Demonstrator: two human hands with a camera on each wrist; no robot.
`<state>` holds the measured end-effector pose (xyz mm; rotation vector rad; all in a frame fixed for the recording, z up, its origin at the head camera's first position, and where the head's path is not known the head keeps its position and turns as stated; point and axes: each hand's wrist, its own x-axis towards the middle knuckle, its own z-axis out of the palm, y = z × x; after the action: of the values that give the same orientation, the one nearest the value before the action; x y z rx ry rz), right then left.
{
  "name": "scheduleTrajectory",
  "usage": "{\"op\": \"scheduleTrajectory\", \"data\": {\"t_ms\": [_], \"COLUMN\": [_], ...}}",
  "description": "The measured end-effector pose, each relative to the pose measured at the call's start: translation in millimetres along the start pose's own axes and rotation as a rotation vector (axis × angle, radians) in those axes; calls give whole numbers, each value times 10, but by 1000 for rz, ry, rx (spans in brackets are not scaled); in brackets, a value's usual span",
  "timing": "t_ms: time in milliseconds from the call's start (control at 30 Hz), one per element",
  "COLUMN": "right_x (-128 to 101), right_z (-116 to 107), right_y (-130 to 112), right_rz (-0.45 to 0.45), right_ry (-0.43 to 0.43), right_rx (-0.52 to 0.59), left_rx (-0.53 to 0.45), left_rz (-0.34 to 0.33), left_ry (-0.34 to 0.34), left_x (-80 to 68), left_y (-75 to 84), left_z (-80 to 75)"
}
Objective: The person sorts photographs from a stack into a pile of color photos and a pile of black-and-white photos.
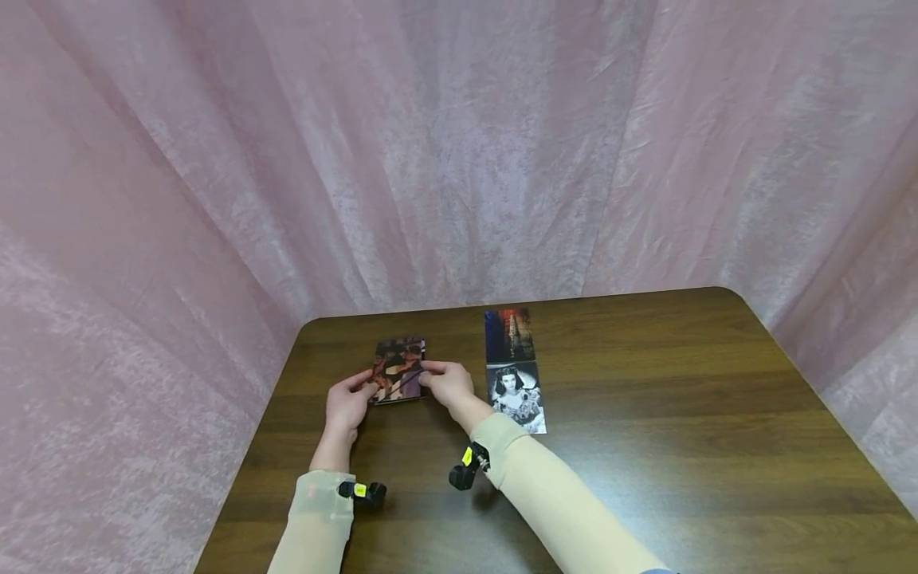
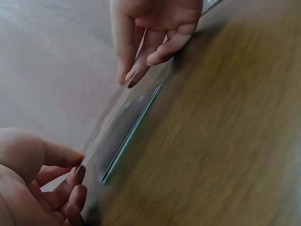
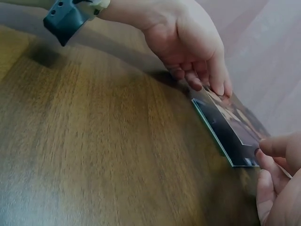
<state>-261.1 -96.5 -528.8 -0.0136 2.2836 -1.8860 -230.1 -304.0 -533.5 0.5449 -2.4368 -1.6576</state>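
Head view: card [image 1: 398, 369] pinched between both hands

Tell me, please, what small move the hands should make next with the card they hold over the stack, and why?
Probably lift it clear and carry it right. The left hand and right hand pinch the top glossy photo card by opposite edges, raised off the thin card stack, while two photo cards already lie in a column beside it.

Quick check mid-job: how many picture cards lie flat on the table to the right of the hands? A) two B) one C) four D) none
A: a red-and-blue card and a black-and-white portrait card lie end to end on the table.
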Motion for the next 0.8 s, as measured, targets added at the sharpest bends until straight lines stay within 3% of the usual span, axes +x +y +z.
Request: {"op": "scheduleTrajectory", "data": {"t_ms": [333,600,800], "right_x": [19,45,32], "right_z": [-56,-330,-642], "right_y": [50,-124,-182], "right_rz": [-33,-94,-168], "right_ry": [-8,-16,-22], "right_rx": [184,181,90], "left_rx": [-194,-288,-305], "left_rz": [121,179,207], "left_ry": [141,159,107], "left_x": [-166,-296,-349], "left_y": [189,376,465], "left_z": [176,331,507]}}
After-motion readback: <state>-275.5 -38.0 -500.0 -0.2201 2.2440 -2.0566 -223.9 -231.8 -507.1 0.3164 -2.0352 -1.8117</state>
